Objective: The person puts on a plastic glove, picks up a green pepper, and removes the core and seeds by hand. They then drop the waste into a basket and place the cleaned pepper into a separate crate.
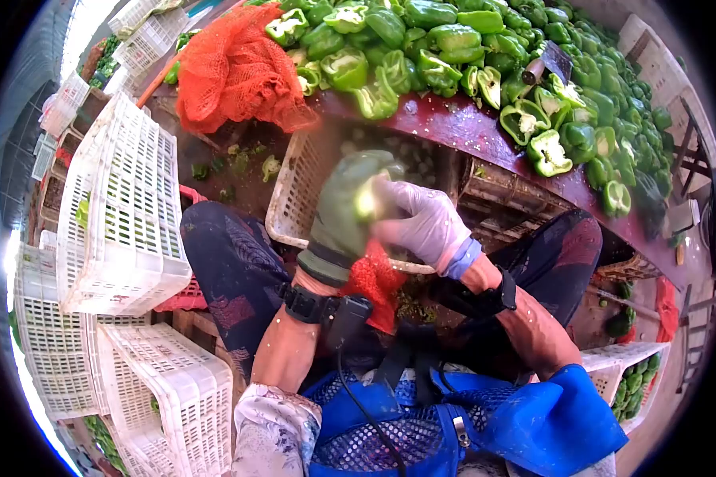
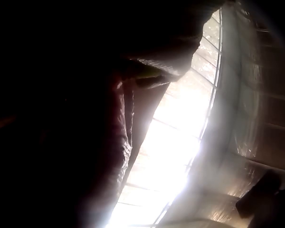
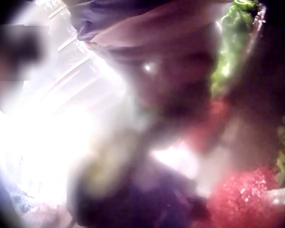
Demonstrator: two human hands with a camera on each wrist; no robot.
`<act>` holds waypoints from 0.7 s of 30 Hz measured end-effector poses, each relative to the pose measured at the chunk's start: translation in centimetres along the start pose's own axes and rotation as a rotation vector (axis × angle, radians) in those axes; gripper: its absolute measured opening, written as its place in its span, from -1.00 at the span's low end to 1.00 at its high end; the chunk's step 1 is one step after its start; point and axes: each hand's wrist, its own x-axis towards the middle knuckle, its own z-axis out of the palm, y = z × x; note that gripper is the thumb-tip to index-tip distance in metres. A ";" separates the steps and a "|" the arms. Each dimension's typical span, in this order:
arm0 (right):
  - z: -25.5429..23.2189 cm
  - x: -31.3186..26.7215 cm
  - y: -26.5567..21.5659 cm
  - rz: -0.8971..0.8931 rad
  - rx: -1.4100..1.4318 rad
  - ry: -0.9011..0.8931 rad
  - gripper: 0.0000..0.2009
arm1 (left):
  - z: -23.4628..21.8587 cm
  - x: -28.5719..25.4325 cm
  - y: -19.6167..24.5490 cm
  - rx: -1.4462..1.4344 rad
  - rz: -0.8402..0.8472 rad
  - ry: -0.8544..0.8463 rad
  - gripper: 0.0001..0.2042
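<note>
"Where's the pepper, then?"

"Between the hands: a glossy green bell pepper, its pale cut part (image 1: 366, 200) showing. The left hand, in a dark green cloth glove (image 1: 344, 199), grips it from the far side, fingers seemingly curled round it, though blur hides their tips."

"And the right hand, in a thin pale lilac glove (image 1: 428, 222)?"

"Fingers bent towards the pale part, touching it; whether they pinch, I can't tell. The wrist views are too dark and smeared to help."

"How would it handle?"

"Light, I'd say, with a crisp wall that could split under a hard squeeze. The skin looks slick, so cup the rounded side broadly and keep pressure off the cut edge."

"What might the fingers catch on?"

"The slatted off-white plastic crate (image 1: 292, 187) lies below and left of them, its near rim close under the left wrist. Red mesh fabric (image 1: 374, 286) bunches just below the fingers. The dark red counter (image 1: 485, 131) has its edge ahead and to the right."

"So, open room?"

"Above the crate's mouth, between that edge and the knees; a low sweep risks its rim."
</note>
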 end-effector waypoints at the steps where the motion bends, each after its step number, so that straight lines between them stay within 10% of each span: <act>1: -0.1 0.0 0.4 0.053 0.046 -0.029 -0.55 | -0.3 0.0 0.0 -0.009 -0.002 -0.047 -0.62; 11: 0.9 0.6 3.2 -0.124 -0.478 0.036 -0.55 | 0.7 -0.8 -1.2 0.218 0.143 0.047 -0.67; 12: 0.5 1.0 2.9 0.175 0.043 -0.103 -0.51 | 1.4 -0.8 -1.0 0.017 -0.007 0.103 -0.67; 14: 0.5 1.0 2.9 0.228 0.147 -0.118 -0.50 | 1.7 -0.9 -1.1 -0.388 -0.237 0.180 -0.68; 21: -1.0 1.0 0.3 0.447 0.307 -0.270 -0.58 | 0.2 -0.1 -0.8 -0.110 0.096 -0.090 -0.87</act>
